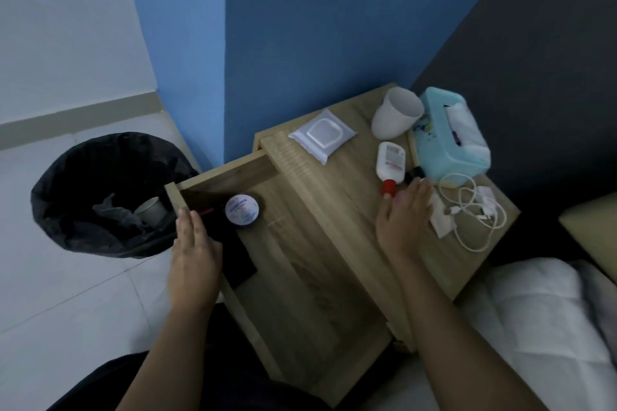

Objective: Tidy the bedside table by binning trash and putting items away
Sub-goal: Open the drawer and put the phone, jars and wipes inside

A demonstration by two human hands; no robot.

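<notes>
The wooden bedside table (334,196) has its drawer (300,277) pulled out. In the drawer lie a round tin with a white lid (242,210) and a flat black object (230,243). My left hand (195,253) rests with straight fingers over the drawer's left edge and the black object. My right hand (405,213) lies flat on the tabletop, its fingertips at the red cap of a white bottle (390,163) lying on its side. Beside that hand lie crumpled white paper (440,220) and a white charger cable (474,206).
A black-lined bin (100,190) on the floor to the left holds a paper cup and wrappers. At the back of the table are a wipes pack (322,136), a white cup (395,116) and a teal tissue box (452,136). White bedding (534,327) lies to the right.
</notes>
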